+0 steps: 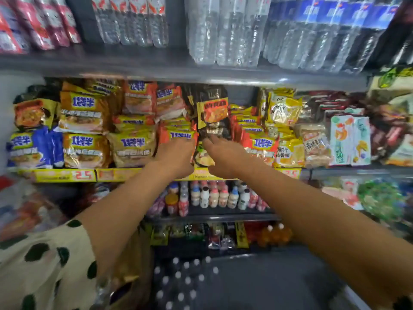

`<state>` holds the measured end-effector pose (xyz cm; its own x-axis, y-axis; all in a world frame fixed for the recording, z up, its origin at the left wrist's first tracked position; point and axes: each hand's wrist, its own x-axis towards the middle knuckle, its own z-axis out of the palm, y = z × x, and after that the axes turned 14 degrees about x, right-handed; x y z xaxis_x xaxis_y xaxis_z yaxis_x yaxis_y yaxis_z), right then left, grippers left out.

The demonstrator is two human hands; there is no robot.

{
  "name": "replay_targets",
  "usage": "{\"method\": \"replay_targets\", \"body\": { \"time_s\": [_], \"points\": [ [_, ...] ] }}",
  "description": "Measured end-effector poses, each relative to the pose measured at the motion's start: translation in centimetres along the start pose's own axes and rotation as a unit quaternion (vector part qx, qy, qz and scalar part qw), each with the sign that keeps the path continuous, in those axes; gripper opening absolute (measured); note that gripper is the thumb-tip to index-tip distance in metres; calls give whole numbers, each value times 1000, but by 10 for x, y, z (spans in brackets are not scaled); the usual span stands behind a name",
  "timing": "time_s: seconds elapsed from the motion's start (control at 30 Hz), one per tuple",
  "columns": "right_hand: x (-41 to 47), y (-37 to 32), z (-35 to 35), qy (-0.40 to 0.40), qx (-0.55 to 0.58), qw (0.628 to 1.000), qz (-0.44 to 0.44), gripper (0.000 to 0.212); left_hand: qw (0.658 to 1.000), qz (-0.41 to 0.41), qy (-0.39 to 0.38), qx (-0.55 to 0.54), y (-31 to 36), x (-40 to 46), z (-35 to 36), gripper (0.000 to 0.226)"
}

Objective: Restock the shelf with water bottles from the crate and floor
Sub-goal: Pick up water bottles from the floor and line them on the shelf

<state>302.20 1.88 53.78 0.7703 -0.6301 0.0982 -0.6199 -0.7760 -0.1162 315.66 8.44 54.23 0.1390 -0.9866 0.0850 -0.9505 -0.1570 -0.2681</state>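
Clear water bottles [225, 30] stand in rows on the top shelf [134, 66], with red-labelled ones [131, 21] to the left and blue-labelled ones [324, 32] to the right. Far below, a pack of white-capped bottles [178, 280] sits near the floor. Both my hands reach to the noodle shelf one level under the water. My left hand [176, 155] rests its fingers on an orange noodle packet [178, 135]. My right hand [225, 157] touches the lower edge of a black noodle packet [213, 117] with stretched fingers. Neither hand holds a bottle.
Noodle packets fill the middle shelf above a yellow price strip [64, 175]. Small yoghurt-drink bottles [214, 195] line the shelf below, and orange drink bottles [274, 236] stand lower still. A dark rounded object [257, 280] lies beside the bottle pack. Red snack bags [38, 23] sit top left.
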Motion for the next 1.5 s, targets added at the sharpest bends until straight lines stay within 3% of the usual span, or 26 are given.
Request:
{"method": "replay_targets", "body": {
  "time_s": [0.2, 0.4, 0.57, 0.77, 0.9, 1.2, 1.37, 1.5],
  "points": [
    [-32, 14, 160, -116, 70, 990, 46, 62, 993, 35, -106, -28, 46, -25, 141, 50],
    [-63, 21, 335, -228, 132, 959, 102, 65, 971, 65, -222, -57, 88, -53, 307, 41],
    [-79, 27, 480, -309, 149, 930, 135, 85, 955, 76, -277, -73, 120, -68, 441, 33],
    [-94, 29, 651, -342, 157, 915, 146, 74, 930, 70, -356, -65, 147, -92, 588, 50],
    [-96, 22, 740, -348, 162, 913, 139, 68, 923, 66, -369, -81, 160, -103, 663, 57],
    [-87, 28, 843, -380, 151, 905, 120, 65, 933, 72, -349, -47, 177, -108, 755, 61],
    [-80, 28, 850, -377, 155, 907, 107, 50, 935, 73, -341, -59, 178, -113, 766, 62],
    [-79, 31, 820, -361, 157, 914, 98, 50, 932, 69, -349, -68, 171, -111, 743, 60]
  ]
}}
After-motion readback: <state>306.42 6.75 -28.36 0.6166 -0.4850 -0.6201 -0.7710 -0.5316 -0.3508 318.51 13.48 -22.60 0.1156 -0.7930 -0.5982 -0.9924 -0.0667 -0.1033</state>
